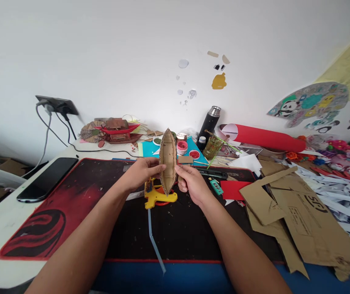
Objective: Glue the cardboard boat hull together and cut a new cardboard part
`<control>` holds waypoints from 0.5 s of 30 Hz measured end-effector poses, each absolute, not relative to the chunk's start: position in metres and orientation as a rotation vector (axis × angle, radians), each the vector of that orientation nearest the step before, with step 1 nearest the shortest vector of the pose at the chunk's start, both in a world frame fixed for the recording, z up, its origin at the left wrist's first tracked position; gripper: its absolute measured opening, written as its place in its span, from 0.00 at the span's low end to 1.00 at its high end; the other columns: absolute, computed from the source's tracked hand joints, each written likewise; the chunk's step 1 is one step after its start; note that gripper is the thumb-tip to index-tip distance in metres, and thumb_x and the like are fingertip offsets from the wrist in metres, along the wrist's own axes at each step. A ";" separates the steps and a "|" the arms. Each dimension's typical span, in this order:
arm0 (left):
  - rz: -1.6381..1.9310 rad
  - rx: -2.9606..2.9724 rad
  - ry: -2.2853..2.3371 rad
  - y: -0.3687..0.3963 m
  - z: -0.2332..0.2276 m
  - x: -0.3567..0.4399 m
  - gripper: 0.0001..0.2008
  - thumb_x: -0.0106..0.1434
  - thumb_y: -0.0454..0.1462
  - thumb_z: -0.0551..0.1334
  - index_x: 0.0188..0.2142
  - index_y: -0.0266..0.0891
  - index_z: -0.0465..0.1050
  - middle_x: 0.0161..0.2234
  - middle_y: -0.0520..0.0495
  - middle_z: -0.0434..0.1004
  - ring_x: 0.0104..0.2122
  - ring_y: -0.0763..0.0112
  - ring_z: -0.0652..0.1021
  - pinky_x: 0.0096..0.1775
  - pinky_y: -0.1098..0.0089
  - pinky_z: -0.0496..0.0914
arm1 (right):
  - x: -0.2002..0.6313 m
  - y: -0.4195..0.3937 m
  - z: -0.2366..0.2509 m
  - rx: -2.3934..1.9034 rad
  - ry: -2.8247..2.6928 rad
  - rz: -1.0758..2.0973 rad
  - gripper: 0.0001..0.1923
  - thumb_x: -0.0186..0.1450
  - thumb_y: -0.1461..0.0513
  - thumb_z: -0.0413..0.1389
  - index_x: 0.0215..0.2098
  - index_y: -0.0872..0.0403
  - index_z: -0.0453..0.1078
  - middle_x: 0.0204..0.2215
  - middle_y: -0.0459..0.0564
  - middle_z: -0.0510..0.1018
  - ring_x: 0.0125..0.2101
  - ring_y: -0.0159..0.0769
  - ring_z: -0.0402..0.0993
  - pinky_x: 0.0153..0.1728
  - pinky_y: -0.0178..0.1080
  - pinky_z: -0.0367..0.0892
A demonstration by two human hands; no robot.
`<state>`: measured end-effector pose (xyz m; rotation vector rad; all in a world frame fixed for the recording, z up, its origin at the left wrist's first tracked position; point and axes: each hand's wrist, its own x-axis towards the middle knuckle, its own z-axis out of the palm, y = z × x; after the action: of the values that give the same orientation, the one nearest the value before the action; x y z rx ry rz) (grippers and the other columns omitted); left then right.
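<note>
A small boat hull of brown cardboard (168, 153), pointed at both ends with raised corrugated sides, is held upright on end above the mat. My left hand (142, 171) pinches its left side, the thumb reaching inside the hull. On the opposite side my right hand (192, 182) grips the edge between thumb and curled fingers. Below and behind the hull lies a yellow hot glue gun (159, 198), partly covered by it. From the gun's rear a translucent glue stick (155, 241) runs toward the mat's front edge.
Cut cardboard sheets (306, 228) pile up at the right beside white paper strips (340, 196). A phone (48, 179) lies left. Behind stand paint pots (182, 147), a jar with brushes (213, 148), a black flask (209, 121), a red paper roll (263, 138) and a model boat (118, 130).
</note>
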<state>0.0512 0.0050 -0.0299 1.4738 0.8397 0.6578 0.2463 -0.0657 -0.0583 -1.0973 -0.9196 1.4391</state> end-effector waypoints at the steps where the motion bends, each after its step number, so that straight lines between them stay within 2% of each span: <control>1: 0.656 1.487 0.850 0.005 -0.029 0.052 0.22 0.54 0.55 0.76 0.35 0.39 0.82 0.35 0.47 0.83 0.36 0.60 0.80 0.42 0.63 0.75 | 0.246 -0.065 -0.059 -1.102 -0.919 1.431 0.27 0.58 0.41 0.70 0.29 0.52 0.68 0.13 0.35 0.62 0.13 0.24 0.51 0.16 0.31 0.46; 6: 0.626 1.561 0.906 0.002 -0.025 0.055 0.23 0.53 0.56 0.75 0.32 0.39 0.80 0.30 0.50 0.80 0.32 0.64 0.78 0.39 0.64 0.76 | 0.250 -0.063 -0.058 -1.109 -0.948 1.300 0.26 0.60 0.40 0.67 0.33 0.53 0.72 0.13 0.36 0.63 0.14 0.25 0.52 0.15 0.31 0.45; 11: 0.571 1.535 0.814 0.001 -0.030 0.056 0.24 0.53 0.54 0.77 0.40 0.39 0.83 0.37 0.47 0.85 0.38 0.59 0.82 0.41 0.63 0.78 | 0.253 -0.062 -0.059 -1.138 -0.941 1.298 0.25 0.58 0.42 0.70 0.34 0.54 0.75 0.13 0.35 0.61 0.14 0.25 0.51 0.15 0.31 0.47; 15: 0.631 1.514 0.814 0.003 -0.032 0.054 0.25 0.56 0.57 0.75 0.40 0.39 0.83 0.38 0.46 0.86 0.40 0.58 0.82 0.42 0.63 0.78 | 0.251 -0.064 -0.058 -1.137 -0.932 1.325 0.25 0.57 0.43 0.71 0.32 0.54 0.75 0.14 0.33 0.58 0.14 0.24 0.50 0.15 0.31 0.47</control>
<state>0.0540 0.0031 -0.0319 1.5144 0.8142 0.6309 0.2511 -0.0639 -0.0576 -1.1366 -0.9318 1.3253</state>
